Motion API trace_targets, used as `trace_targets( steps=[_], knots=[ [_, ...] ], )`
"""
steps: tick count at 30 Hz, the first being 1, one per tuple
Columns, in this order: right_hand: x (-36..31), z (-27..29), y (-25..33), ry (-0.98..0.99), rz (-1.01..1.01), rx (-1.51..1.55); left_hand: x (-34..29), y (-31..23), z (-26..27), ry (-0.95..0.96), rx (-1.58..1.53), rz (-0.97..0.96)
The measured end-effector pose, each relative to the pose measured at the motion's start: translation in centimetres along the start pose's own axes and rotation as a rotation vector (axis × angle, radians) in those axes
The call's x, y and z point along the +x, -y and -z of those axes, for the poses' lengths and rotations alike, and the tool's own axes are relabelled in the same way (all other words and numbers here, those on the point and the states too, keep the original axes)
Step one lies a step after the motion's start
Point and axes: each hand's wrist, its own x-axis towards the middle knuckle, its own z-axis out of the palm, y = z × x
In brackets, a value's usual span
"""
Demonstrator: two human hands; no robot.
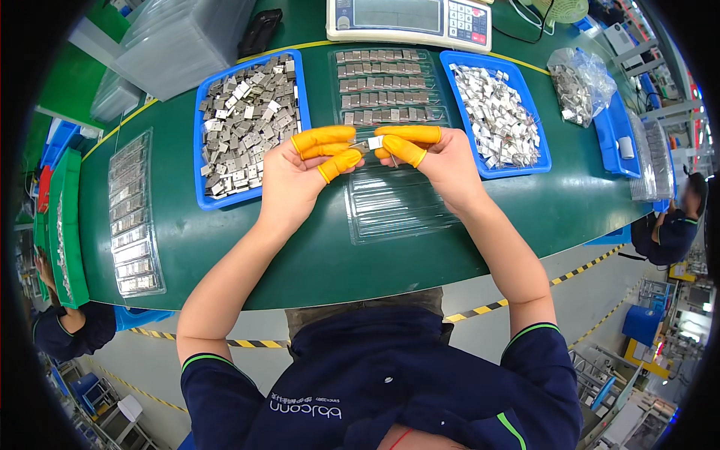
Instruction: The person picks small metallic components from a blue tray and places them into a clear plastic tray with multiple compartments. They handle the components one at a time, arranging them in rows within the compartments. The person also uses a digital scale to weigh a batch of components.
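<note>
Your left hand (300, 176) and right hand (439, 161) meet above the middle of the green table (225, 247), fingertips facing each other, each with orange finger covers on thumb and first fingers. Between them you pinch a small metal piece (369, 144): both hands are clamped on it, the left from its left end, the right from its right end, so its long axis runs roughly side to side between your fingertips (too small to tell more). It hangs just over the far end of the clear plastic tray (397, 206), near that tray's filled rows. The blue bin of flat metal plates (247, 124) lies nearer your left hand; the blue bin of smaller shiny parts (499, 116) lies nearer your right.
</note>
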Motion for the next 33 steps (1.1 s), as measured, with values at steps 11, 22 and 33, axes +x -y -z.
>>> trace_targets(
  steps=[11, 22, 33],
  knots=[
    [-0.5, 0.1, 0.0, -0.021, 0.1, -0.238, -0.3, 0.1, -0.2, -0.001, 0.093, -0.012],
    [-0.1, 0.5, -0.1, 0.218, -0.057, -0.031, -0.7, 0.0, 0.3, 0.144, 0.044, 0.012],
    [-0.4, -1.1, -0.8, 0.001, 0.379, -0.288, -0.7, 0.3, 0.2, 0.055, 0.032, -0.097]
  ],
)
